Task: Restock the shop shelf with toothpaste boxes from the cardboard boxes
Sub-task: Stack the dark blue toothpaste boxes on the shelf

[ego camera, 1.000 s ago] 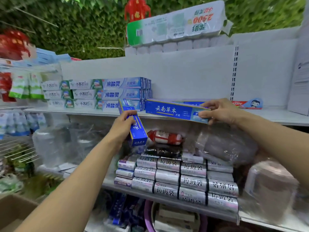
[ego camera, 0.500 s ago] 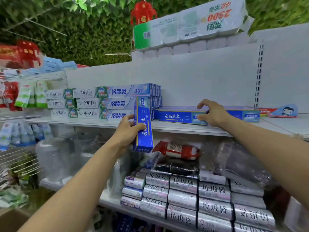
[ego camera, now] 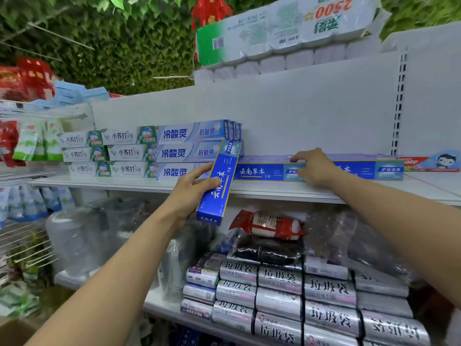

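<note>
The left hand wraps a blue box, thumb across its front face and fingers curled behind; the box stands tilted, top leaning right against the pale stack and its lower end hanging below the shelf edge. The right hand lies half-open on a row of blue boxes that rests flat along the shelf; its fingers are bent over the top edge and the thumb presses the front face, so it touches rather than pinches. The tilted box just meets the left end of that row; a red-and-white box lies to the row's right, near the slotted upright. Above, a wrapped pack of paper rolls sits on the back panel; below the shelf, a red packet and clear bags crowd over stacked silver rolls.
</note>
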Action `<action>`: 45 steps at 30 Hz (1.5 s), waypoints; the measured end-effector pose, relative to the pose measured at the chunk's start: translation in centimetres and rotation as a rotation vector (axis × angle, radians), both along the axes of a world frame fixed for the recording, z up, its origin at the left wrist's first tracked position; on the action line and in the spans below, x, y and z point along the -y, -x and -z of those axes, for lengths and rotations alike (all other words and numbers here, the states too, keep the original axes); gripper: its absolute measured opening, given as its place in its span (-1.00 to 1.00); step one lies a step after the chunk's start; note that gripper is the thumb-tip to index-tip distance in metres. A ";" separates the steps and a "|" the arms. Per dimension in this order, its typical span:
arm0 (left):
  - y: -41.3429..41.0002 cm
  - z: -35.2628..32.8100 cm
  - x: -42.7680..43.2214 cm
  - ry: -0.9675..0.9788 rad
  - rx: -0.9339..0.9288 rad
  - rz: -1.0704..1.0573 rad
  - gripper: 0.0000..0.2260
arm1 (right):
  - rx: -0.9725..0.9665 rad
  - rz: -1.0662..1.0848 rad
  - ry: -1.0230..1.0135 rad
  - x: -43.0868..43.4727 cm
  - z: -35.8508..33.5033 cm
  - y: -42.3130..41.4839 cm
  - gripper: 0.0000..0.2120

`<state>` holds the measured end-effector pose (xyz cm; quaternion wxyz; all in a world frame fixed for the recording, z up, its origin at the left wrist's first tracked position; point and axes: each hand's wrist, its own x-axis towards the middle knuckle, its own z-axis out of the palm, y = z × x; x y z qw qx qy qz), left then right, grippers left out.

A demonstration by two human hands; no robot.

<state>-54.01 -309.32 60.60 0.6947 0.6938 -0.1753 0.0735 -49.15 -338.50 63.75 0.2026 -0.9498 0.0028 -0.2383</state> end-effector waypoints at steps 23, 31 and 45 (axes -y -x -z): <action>-3.1 -2.3 16.3 -0.518 0.458 -0.130 -0.58 | 0.220 0.082 0.388 14.3 -1.4 12.5 -0.50; -4.7 -0.3 17.8 -0.974 0.423 -0.233 -0.52 | 0.049 0.194 0.480 16.6 -0.2 11.5 -0.41; -3.6 -1.0 16.8 -0.730 0.279 -0.048 -0.52 | -0.073 0.150 0.425 14.8 -0.2 7.3 -0.52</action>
